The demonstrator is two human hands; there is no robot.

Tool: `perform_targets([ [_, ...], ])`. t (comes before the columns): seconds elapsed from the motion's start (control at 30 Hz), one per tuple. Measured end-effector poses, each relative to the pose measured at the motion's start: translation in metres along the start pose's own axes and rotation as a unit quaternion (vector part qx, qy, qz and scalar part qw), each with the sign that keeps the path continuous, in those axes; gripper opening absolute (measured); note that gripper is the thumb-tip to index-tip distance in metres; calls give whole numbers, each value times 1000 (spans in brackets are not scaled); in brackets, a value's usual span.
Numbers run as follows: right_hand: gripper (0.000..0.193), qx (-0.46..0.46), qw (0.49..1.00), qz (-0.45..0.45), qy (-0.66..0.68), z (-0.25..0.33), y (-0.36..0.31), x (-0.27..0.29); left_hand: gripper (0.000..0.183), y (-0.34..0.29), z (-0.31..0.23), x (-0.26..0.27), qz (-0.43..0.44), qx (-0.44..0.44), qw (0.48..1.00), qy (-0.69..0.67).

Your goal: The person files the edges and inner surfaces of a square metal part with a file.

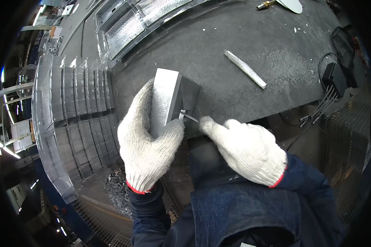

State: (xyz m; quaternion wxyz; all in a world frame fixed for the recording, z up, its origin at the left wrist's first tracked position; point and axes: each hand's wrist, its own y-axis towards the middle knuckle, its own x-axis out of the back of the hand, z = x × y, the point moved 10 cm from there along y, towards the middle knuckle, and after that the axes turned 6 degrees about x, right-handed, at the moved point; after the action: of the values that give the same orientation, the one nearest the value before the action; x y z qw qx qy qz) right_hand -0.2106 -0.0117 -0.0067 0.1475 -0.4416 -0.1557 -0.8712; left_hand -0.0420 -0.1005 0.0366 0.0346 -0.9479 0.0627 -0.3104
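At frame centre the left hand (150, 142) steadies a grey metal block (169, 101) on the dark counter (243, 37), grip wrapped around its near end. The right hand (245, 148) pinches a thin metal tool (189, 117) against the block's side, seemingly scraping an edge; continuing calls for steady pressure

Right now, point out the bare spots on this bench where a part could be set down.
Freest: the dark bench top between the metal block and the flat metal bar, and beyond that bar. Crowded: the left, filled by clear plastic trays; the near edge, taken by both hands; the right corner, with cables.
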Motion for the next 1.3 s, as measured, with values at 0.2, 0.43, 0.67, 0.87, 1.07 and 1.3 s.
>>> perform_targets([
  [0.2,49,4,1000,-25,16,-3,7,1,79,-3,-2,-3,-2,0,1000,15],
  [0.43,49,25,999,-18,27,-5,9,-4,79,-3,-1,-4,0,27,1000,3],
  [0.67,49,9,998,47,28,0,12,-9,80,-2,0,-9,16,29,999,-14],
  [0.87,48,5,998,54,27,1,13,-11,79,-5,-3,-6,1,23,1000,1],
  [1.07,35,-13,999,-15,43,-9,-3,-8,79,-2,1,-5,5,13,1000,-15],
  [1.3,24,11,988,-136,70,-19,15,9,81,-3,3,-4,-6,63,998,-27],
])
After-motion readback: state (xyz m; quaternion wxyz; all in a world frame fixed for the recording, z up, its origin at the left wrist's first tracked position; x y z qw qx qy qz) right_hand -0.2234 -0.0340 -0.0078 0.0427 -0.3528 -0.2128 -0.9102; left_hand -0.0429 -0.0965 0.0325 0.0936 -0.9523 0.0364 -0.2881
